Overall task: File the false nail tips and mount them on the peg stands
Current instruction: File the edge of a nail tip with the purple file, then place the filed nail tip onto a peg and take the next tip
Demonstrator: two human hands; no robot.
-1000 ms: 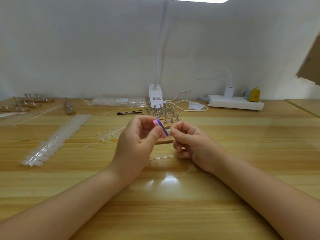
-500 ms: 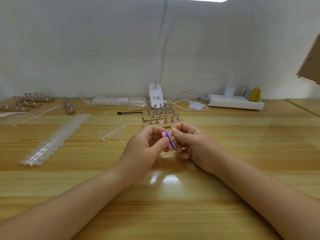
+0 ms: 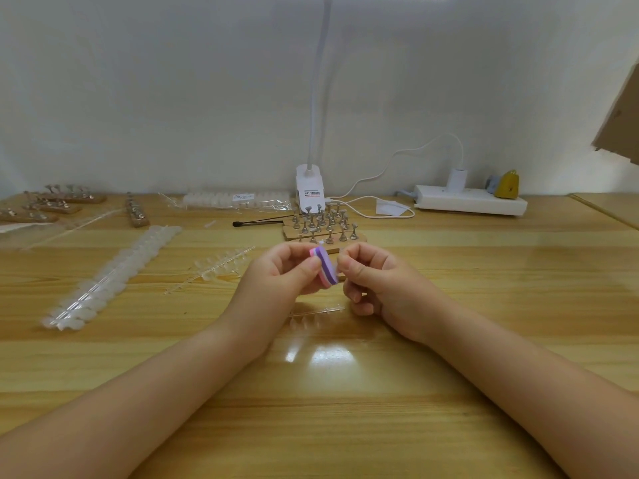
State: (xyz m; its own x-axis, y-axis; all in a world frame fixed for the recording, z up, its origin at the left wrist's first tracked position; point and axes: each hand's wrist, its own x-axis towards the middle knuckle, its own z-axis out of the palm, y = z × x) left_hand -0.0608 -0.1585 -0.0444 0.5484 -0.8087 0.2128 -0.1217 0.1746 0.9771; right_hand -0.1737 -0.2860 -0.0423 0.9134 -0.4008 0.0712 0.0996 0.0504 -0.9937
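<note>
The wooden table point(image 3: 449, 392) carries peg stands point(image 3: 323, 226), clear nail-tip strips point(image 3: 114, 271), a power strip point(image 3: 470, 203) — and what looks like a brush point(image 3: 259, 223).

A pale wall point(image 3: 173, 98) backs the wooden table point(image 3: 484, 288) (glossy, glare near its middle), lit by a clip lamp point(image 3: 310, 191).

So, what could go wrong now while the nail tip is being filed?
The right hand pinches something too small to see against the file held by the left hand; it could slip out and be lost. A dropped tip may land among the clear strip below. The peg stand sits close behind and could be knocked.
</note>
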